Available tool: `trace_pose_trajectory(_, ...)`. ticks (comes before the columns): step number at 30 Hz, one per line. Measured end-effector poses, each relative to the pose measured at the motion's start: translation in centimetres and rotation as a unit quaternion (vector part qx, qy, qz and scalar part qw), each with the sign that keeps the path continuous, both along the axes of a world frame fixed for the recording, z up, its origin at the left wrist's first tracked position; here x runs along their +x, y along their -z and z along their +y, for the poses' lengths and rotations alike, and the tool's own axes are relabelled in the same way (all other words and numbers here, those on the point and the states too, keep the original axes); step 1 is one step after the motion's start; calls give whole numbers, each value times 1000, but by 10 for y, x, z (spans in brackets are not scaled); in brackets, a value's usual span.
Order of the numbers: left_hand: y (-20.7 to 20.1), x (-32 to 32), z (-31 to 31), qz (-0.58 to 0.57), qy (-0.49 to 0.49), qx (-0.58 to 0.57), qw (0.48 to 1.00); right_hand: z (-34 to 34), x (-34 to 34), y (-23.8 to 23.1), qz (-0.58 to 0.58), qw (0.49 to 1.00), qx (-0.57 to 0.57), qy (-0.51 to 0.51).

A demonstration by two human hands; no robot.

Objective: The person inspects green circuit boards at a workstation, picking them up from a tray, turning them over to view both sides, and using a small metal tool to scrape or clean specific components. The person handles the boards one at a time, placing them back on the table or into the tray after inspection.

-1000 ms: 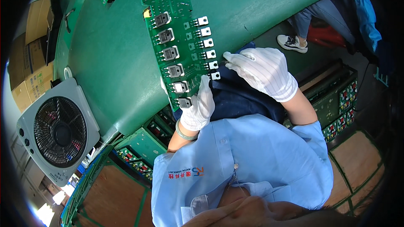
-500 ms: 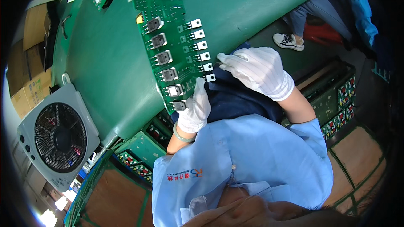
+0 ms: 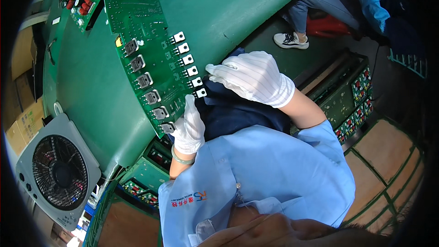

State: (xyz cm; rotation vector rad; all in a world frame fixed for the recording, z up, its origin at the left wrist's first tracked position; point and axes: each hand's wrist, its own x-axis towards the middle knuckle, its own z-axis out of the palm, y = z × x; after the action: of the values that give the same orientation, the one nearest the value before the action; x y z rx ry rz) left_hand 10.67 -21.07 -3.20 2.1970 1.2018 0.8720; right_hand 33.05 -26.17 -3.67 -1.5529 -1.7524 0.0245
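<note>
A green circuit board [image 3: 155,50] is tilted up over the table, its solder joints showing on the far part. Large dark-bodied transistors [image 3: 145,80] run down its left side. Along the right edge, smaller transistors with bright metal tabs [image 3: 187,59] stick out on their legs. My left hand [image 3: 190,130], in a white glove, is closed on the near end of the board, thumb by the nearest metal tab. To the right of that row, my gloved right hand [image 3: 251,77] has its fingers pinched together, tips just off the tabs. Whether they hold something small is hidden.
The green tabletop [image 3: 96,96] lies under the board. Another populated board [image 3: 87,0] is at the far left. A grey box fan [image 3: 59,169] stands left, near cardboard boxes [image 3: 29,121]. Racks of boards [image 3: 356,100] stand at right. A co-worker's shoe [image 3: 291,40] shows beyond.
The whole view has shifted, so board and hands appear farther left, and more of the board's far end shows. My hands keep nearly the same places relative to the board.
</note>
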Motion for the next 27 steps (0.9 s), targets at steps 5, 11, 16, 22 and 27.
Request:
trace_pose_trajectory(5, -1, -6, 3, 93, 46, 101, 989, 0, 0, -1, 3, 1000, -23, 1)
trace_pose_trajectory(11, -2, -17, 8, 201, 128, 240, 941, -1, 0, -2, 1, 1000, -28, -7)
trace_pose_trajectory(16, 2, -19, 7, 180, 121, 212, 953, 1, -1, -1, 21, 999, -22, -17)
trace_pose_trajectory(22, 8, -23, 3, 248, 122, 267, 923, 0, 2, -1, 16, 999, -22, -22)
trace_pose_trajectory(27, 6, -29, 3, 322, 165, 309, 880, 2, 1, -1, 23, 999, -5, -23)
